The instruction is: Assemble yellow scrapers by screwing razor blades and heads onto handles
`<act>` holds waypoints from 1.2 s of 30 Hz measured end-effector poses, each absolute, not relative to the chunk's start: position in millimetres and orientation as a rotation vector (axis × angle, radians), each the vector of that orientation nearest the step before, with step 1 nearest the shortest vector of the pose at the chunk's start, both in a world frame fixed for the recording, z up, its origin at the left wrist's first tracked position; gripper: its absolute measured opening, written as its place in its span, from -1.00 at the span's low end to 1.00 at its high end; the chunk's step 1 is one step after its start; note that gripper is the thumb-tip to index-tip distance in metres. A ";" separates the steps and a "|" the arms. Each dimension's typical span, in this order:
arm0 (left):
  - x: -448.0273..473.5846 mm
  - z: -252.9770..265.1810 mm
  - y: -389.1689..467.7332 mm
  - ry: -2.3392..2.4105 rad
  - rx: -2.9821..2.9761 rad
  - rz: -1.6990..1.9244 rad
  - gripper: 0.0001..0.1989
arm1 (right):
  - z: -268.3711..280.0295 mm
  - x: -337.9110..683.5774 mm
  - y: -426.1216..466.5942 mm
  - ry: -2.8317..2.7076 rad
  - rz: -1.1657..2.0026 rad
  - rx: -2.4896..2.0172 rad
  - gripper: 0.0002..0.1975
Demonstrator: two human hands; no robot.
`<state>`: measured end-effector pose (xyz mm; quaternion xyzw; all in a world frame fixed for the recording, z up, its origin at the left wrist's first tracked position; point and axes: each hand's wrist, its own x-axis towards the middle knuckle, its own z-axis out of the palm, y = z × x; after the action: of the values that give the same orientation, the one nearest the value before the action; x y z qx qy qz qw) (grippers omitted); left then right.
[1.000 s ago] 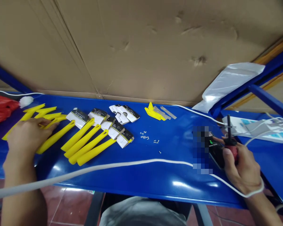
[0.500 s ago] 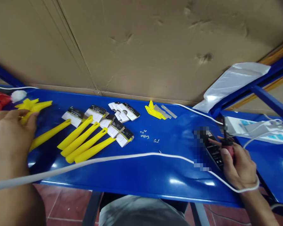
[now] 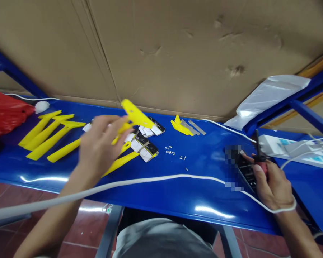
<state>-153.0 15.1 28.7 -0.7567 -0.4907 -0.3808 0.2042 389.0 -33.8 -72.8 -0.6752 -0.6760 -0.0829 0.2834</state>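
Note:
My left hand (image 3: 101, 145) is closed on a yellow plastic scraper handle (image 3: 137, 114), lifted over the bench with its wide head pointing up and right. My fingers hide much of its shaft. At the right, my right hand (image 3: 276, 184) grips a red-handled screwdriver (image 3: 261, 165), its shaft upright. A dark phone (image 3: 249, 173) lies by those fingers. Small nuts (image 3: 169, 151) and a few screws (image 3: 183, 157) are scattered mid-bench. Behind them sit a yellow head piece (image 3: 181, 127) and flat metal blades (image 3: 196, 127). Yellow handles with printed cards (image 3: 144, 145) lie partly behind my left hand.
More yellow scraper handles (image 3: 45, 138) lie at the left beside a red plastic bag (image 3: 6, 114). A white cable (image 3: 161, 177) crosses in front, reaching my right wrist. A power strip (image 3: 293, 148) stands at the right. Cardboard (image 3: 164, 53) backs the blue bench (image 3: 156, 200).
My left hand has moved right from the far-left handles, carrying one yellow handle. My right hand stays with the screwdriver. The view has shifted slightly left.

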 end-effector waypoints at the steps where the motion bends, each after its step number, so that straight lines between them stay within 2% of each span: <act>1: -132.4 28.5 14.7 -1.295 -2.208 -1.043 -0.67 | -71.7 387.9 -32.3 -1.830 -0.207 -1.785 -0.62; 6: -68.7 34.7 6.8 -1.070 -2.390 -0.982 -0.68 | -71.0 385.9 -34.8 -1.815 -0.242 -1.772 -0.65; 12: -61.4 38.0 1.1 -1.011 -2.394 -1.052 -0.65 | -74.0 389.0 -43.2 -1.817 -0.371 -1.697 -0.75; 17: -60.2 35.5 1.1 -1.003 -2.381 -1.122 -0.63 | -71.5 386.8 -46.7 -1.812 -0.352 -1.689 -0.75; 29: -59.2 21.0 -4.0 -1.223 -2.771 -1.419 -0.71 | -65.6 381.3 -69.7 -1.723 -0.269 -1.772 -0.75; 36: -51.1 5.6 6.3 -1.574 -2.950 -1.514 -0.61 | -64.8 378.5 -78.2 -1.594 -0.317 -1.752 -0.69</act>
<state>-51.1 6.3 5.6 -0.7758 -0.4139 -0.3981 -0.2613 378.5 -78.2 -64.8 -0.6820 -0.6204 -0.1235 0.3671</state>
